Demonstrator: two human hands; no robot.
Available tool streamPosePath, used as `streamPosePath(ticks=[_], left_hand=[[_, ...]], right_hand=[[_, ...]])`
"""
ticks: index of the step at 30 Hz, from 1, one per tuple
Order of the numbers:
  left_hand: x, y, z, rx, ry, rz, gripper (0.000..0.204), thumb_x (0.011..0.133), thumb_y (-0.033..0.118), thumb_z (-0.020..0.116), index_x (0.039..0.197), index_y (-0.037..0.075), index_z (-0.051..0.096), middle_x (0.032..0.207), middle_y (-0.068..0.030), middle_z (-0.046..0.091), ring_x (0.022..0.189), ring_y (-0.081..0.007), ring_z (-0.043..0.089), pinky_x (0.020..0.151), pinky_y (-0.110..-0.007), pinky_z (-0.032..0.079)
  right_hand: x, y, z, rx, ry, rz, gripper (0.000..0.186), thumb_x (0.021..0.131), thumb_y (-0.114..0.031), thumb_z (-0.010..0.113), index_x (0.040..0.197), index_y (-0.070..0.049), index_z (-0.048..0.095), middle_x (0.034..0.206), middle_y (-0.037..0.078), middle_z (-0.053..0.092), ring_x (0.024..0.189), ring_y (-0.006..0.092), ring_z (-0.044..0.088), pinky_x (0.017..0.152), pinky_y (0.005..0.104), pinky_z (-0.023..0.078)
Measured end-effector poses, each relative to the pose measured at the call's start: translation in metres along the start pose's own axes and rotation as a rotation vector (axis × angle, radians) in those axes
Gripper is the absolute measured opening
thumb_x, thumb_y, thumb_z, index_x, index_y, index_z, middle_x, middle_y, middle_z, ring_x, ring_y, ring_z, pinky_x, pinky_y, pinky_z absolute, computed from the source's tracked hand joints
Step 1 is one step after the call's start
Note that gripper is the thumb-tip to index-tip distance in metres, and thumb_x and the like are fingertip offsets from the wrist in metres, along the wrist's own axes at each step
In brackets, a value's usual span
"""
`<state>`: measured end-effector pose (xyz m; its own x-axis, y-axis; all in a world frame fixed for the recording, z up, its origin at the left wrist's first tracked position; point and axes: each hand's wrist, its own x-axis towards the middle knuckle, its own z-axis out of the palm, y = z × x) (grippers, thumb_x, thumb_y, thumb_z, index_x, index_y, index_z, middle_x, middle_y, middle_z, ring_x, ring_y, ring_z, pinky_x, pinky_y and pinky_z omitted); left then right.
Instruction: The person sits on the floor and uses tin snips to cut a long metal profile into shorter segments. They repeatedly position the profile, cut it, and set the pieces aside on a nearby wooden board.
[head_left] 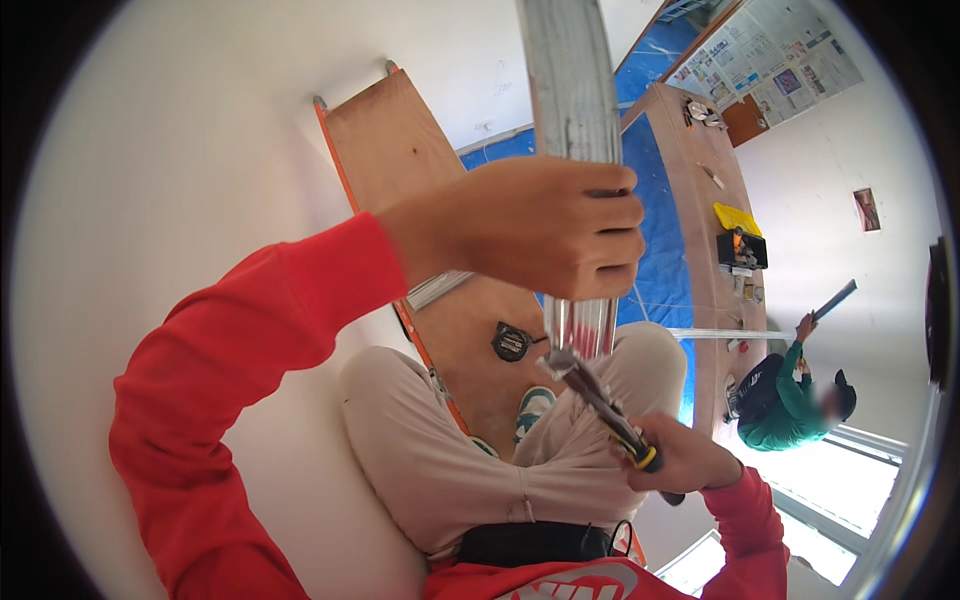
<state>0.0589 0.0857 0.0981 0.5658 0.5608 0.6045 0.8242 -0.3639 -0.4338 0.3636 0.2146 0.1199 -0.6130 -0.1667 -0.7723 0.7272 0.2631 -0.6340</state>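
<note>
A long silvery metal channel [575, 100] rises from above my lap toward the top of the view. My left hand [570, 225] is wrapped around it near its lower end. In my right hand [685, 455] is a pair of snips [597, 395] with yellow and black grips. The jaws are at the cut end of the channel and seem to touch it; whether they bite into the metal cannot be told. A black tape measure [511, 342] lies below my left hand on a wooden board [395, 130] with orange edges.
Another metal piece [440, 288] lies on the board under my left wrist. Blue sheeting [655, 230] covers the floor. To the right, a long wooden platform [690, 150] carries a black toolbox [742, 250] and small tools. A crouching person [785, 415] in green holds a metal strip [835, 300].
</note>
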Motion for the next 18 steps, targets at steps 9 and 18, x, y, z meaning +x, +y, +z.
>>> streamPosePath(ticks=[9, 18], left_hand=[[0.013, 0.008, -0.003, -0.034, 0.059, 0.016, 0.010, 0.083, 0.013, 0.076, 0.086, 0.011, 0.066, 0.088, 0.0021, 0.060, 0.090, -0.0170, 0.061, 0.092, -0.033, 0.055], [0.001, -0.009, 0.001, 0.041, 0.038, -0.051, 0.012, 0.081, 0.014, 0.076, 0.088, 0.016, 0.066, 0.090, 0.0041, 0.061, 0.094, -0.0154, 0.062, 0.095, -0.032, 0.054]], right_hand=[[0.000, 0.011, -0.005, 0.321, -0.321, -0.071, 0.029, 0.081, -0.008, 0.068, 0.107, -0.005, 0.057, 0.085, 0.000, 0.057, 0.078, 0.0091, 0.052, 0.071, 0.0285, 0.045], [0.024, 0.026, 0.020, 0.024, -0.099, -0.056, 0.028, 0.082, -0.018, 0.072, 0.102, -0.002, 0.062, 0.082, 0.008, 0.060, 0.078, 0.0203, 0.058, 0.075, 0.0364, 0.048]])
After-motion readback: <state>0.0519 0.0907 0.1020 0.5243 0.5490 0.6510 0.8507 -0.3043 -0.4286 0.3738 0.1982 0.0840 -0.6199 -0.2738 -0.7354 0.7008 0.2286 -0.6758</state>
